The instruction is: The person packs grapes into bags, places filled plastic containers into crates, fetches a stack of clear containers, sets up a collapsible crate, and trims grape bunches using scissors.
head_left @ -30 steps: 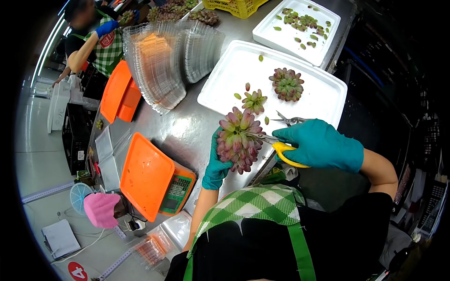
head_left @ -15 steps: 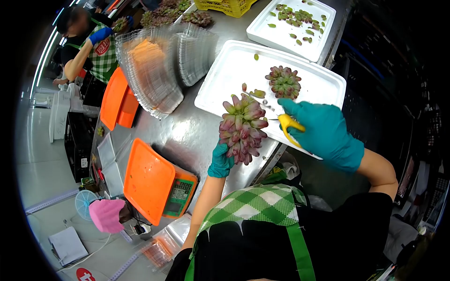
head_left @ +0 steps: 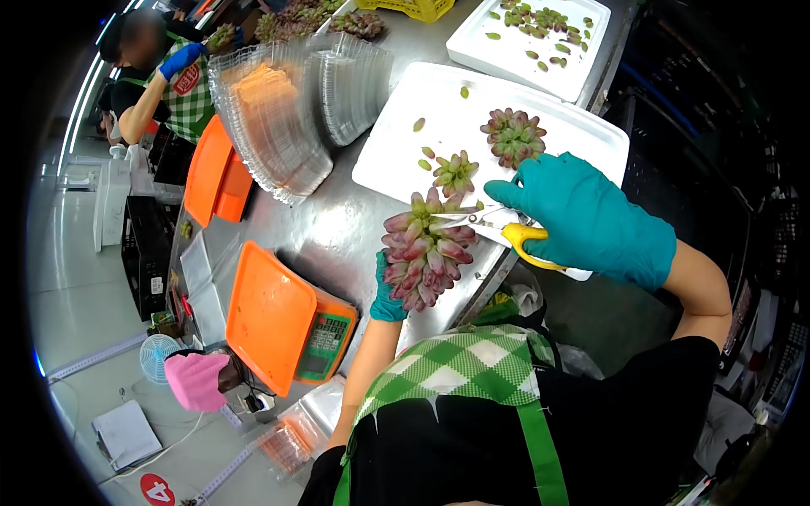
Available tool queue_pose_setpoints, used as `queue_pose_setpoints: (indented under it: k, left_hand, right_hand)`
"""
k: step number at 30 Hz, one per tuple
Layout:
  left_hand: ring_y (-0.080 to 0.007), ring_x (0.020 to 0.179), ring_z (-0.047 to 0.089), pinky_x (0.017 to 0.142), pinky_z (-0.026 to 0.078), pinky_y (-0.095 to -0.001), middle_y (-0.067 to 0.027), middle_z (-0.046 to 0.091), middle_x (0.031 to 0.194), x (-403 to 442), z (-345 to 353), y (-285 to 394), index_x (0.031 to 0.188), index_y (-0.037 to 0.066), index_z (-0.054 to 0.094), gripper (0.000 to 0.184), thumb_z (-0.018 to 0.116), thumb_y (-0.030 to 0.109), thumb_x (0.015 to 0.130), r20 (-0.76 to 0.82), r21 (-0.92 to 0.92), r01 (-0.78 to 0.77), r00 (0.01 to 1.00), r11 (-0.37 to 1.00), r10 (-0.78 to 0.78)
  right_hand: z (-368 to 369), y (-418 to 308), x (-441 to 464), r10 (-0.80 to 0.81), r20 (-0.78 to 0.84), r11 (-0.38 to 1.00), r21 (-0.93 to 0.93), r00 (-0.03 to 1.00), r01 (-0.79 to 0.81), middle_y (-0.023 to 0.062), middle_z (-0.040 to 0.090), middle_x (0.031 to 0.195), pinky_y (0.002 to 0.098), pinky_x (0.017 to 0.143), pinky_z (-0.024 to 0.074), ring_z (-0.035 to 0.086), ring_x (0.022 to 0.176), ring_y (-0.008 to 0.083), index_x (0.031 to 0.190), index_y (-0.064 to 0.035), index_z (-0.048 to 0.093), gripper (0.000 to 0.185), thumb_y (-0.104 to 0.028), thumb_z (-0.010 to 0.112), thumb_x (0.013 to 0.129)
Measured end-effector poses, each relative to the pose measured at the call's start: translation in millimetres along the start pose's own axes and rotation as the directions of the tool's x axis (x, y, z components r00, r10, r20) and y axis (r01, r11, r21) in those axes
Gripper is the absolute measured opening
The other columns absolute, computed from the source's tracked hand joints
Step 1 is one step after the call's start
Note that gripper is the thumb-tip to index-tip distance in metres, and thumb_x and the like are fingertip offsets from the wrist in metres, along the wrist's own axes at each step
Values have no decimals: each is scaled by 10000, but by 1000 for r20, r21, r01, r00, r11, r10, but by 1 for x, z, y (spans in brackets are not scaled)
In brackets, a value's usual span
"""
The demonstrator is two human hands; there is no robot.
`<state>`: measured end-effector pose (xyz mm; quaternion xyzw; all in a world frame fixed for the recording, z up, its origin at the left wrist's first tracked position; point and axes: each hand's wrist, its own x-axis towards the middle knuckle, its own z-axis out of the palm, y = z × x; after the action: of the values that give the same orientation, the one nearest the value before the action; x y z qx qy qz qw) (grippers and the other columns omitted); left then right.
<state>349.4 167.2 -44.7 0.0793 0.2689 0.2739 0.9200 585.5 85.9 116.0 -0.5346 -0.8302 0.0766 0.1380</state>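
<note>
My left hand [head_left: 388, 293], in a teal glove, is closed around the lower side of a large pink-green succulent [head_left: 426, 257]. Yellow-handled scissors [head_left: 527, 244] are in my right hand [head_left: 591, 221], also gloved in teal. Their parted blades reach left to the upper part of the succulent; whether they touch a stem I cannot make out. Just beyond, a white foam tray [head_left: 390, 139] holds a smaller green rosette [head_left: 456, 174], a larger pink-tipped rosette [head_left: 513, 137] and several loose leaves.
Stacked clear plastic containers [head_left: 274, 126] stand left of the tray. An orange scale [head_left: 270, 316] sits nearer me on the metal table [head_left: 325, 228]. A second white tray [head_left: 481, 55] carries loose leaves. Across the table, a person in blue gloves handles a succulent [head_left: 221, 38].
The scissors have come down and left, their blades now at the succulent's upper part. A small green rosette now shows in the tray. My left hand has shifted slightly left with the plant.
</note>
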Motion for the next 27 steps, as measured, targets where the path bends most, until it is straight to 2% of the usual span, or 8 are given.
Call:
queue_pose_setpoints:
  k: [3, 6, 12, 17, 21, 24, 26, 27]
  left_hand:
    - [-206, 764, 389, 610, 410, -296, -135, 293, 1316, -5, -7, 0, 1308, 206, 299, 486, 282, 452, 890, 27, 268, -50, 999, 962, 45]
    - [-258, 822, 432, 613, 435, -333, -140, 275, 1330, 8, -67, 5, 1317, 185, 280, 500, 257, 454, 895, -28, -89, 167, 985, 982, -171]
    - [-316, 1131, 365, 913, 352, -441, -164, 260, 1332, -8, -61, -10, 1322, 114, 233, 603, 323, 470, 843, 131, 70, -40, 991, 997, 30]
    - [-315, 1129, 342, 836, 426, -444, -150, 205, 1367, 7, -52, -4, 1329, 161, 233, 531, 263, 441, 878, 237, 43, 147, 959, 988, -153]
    - [-317, 1169, 314, 812, 430, -436, -149, 213, 1367, -14, 21, -8, 1318, 191, 258, 518, 296, 435, 863, 327, 89, 4, 944, 996, -33]
    - [-284, 1210, 284, 866, 380, -408, -118, 229, 1369, -17, 25, -10, 1311, 231, 271, 496, 312, 422, 855, 379, -193, 140, 923, 971, -57]
    - [-252, 1231, 269, 925, 324, -382, -79, 236, 1375, -17, 23, -11, 1310, 261, 271, 492, 322, 415, 845, 320, -275, 164, 945, 947, -71]
    - [-242, 1235, 266, 943, 298, -374, -53, 241, 1373, -18, 26, -9, 1313, 247, 266, 510, 332, 419, 838, 314, -560, 291, 941, 776, -126]
  right_hand:
    - [-1, 0, 2, -23, 36, 1000, 17, 999, 22, 115, 488, 794, 353, 635, 390, 494, 708, 252, 993, 2, 527, 391, -212, 632, 683]
    - [-4, -2, 4, -17, 117, 999, -40, 993, 22, 123, 495, 787, 350, 644, 393, 495, 713, 256, 999, 11, 527, 405, -211, 635, 677]
    - [4, 3, 1, -54, 130, 998, 39, 990, 49, 130, 505, 763, 368, 642, 412, 514, 689, 278, 995, 18, 530, 404, -221, 623, 683]
    - [-7, 0, 7, 82, 283, 964, 219, 956, -148, 142, 584, 769, 370, 615, 432, 552, 663, 268, 979, -43, 603, 315, -234, 602, 729]
    - [-11, 17, 18, 62, 501, 829, 456, 863, -324, 100, 630, 759, 305, 556, 441, 557, 591, 177, 965, -87, 634, 258, -250, 593, 769]
    - [4, 39, 22, -25, 730, 546, 582, 682, -603, 27, 636, 791, 204, 507, 418, 513, 555, 62, 1068, -52, 581, 381, -238, 647, 742]
    - [17, 48, 15, -121, 698, 310, 702, 706, -641, -4, 571, 685, 178, 443, 361, 430, 500, 33, 1053, -18, 579, 333, -183, 621, 767]
    - [24, 51, 12, -154, 665, 241, 742, 730, -625, 0, 545, 642, 184, 428, 348, 424, 483, 41, 1027, 0, 587, 304, -184, 596, 785]
